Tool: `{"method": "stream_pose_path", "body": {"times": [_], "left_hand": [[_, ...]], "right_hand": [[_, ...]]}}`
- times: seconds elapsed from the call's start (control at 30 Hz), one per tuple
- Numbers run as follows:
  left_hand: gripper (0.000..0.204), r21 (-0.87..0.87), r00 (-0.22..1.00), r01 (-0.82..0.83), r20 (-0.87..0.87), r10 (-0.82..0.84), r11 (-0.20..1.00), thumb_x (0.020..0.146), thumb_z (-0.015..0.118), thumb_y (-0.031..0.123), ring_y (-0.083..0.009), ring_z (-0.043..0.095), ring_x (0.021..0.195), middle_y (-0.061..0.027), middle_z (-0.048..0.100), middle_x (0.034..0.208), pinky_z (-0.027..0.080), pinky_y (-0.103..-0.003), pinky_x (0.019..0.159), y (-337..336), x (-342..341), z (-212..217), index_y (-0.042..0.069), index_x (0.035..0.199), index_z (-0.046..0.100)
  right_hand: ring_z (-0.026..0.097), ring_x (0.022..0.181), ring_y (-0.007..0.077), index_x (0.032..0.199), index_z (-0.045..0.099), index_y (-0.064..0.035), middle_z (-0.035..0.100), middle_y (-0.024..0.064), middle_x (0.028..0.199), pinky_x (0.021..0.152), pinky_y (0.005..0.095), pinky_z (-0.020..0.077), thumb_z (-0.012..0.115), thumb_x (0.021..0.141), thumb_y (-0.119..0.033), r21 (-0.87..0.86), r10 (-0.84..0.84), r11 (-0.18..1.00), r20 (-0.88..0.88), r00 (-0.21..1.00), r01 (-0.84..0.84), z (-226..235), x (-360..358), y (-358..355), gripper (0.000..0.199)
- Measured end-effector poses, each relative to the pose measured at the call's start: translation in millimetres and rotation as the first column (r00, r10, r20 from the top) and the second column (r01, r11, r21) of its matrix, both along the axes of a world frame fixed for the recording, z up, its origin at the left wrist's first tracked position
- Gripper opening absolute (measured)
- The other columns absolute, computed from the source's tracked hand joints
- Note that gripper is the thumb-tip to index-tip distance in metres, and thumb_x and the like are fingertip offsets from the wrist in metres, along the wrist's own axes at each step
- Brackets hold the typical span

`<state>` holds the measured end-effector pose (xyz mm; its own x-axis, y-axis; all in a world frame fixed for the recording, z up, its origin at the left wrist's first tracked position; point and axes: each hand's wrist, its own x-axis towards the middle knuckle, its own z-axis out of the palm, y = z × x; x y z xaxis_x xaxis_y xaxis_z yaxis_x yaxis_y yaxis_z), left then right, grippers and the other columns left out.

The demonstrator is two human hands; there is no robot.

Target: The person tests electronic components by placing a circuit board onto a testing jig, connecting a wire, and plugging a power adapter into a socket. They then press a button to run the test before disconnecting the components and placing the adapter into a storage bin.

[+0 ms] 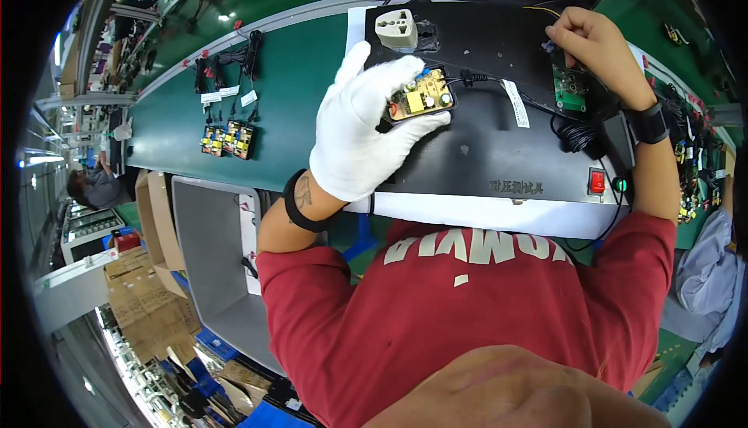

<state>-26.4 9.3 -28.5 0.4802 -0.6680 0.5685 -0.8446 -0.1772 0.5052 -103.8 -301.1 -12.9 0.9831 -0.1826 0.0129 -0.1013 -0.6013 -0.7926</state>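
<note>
Head view: the left hand (360,128), in a white glove, was closed around a small yellow circuit board (421,97), thumb below its near edge and fingers over its left side, holding it just above a black test box (483,144) that lay on the green conveyor belt (300,77). A black cable (499,81) ran from the right end of the board across the top of the box. The right hand (596,42), bare, was at the far right corner of the box, its fingertips pinched at the top of a green circuit board (570,89) there; how firmly it gripped could not be told. A white plug adapter (396,29) sat on the far edge of the box, just beyond the gloved fingers. A red switch (597,181) and a green lamp (620,185) were on the near right face of the box. Further left on the belt lay three small boards with black cables (227,138), well apart from both hands. A grey bin (210,257) stood to the near left.
</note>
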Motion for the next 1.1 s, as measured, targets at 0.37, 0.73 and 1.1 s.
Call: {"method": "stream_pose_path", "body": {"times": [0.37,0.73,1.1], "left_hand": [[0.065,-0.045,0.89,0.289,-0.354,-0.285,0.956,0.056,0.093,0.016,-0.0347,0.051,0.127,-0.0078,0.07,0.109,0.033,-0.044,0.111,11,34,-14,0.008,0.114,0.066],[0.066,-0.133,0.782,0.308,-0.529,-0.33,0.942,0.059,0.092,0.018,-0.0374,0.043,0.132,-0.0092,0.069,0.113,0.026,-0.046,0.112,10,35,-18,0.006,0.118,0.064],[0.067,-0.122,0.826,0.343,-0.433,-0.361,0.931,0.059,0.092,0.022,-0.0321,0.055,0.121,-0.0099,0.07,0.108,0.023,-0.05,0.114,9,37,-17,0.008,0.118,0.064]], "right_hand": [[0.05,0.054,0.0034,0.078,0.055,-0.0035,0.052,-0.0025,0.061,0.049,0.0203,0.0379,0.063,0.09,-0.022,0.018,0.014,1.0,0.052,0.999,-0.015,-8,1,-3,0.024],[0.058,0.055,0.0133,0.074,0.058,0.0035,0.057,0.0065,0.064,0.052,0.0288,0.0466,0.064,0.086,-0.018,0.087,-0.044,0.995,-0.01,0.999,0.045,2,1,1,0.026],[0.055,0.056,0.0123,0.074,0.059,0.0028,0.057,0.0057,0.063,0.053,0.0291,0.0437,0.065,0.085,-0.019,0.042,-0.071,0.997,-0.026,0.997,0.072,1,0,1,0.025]]}}
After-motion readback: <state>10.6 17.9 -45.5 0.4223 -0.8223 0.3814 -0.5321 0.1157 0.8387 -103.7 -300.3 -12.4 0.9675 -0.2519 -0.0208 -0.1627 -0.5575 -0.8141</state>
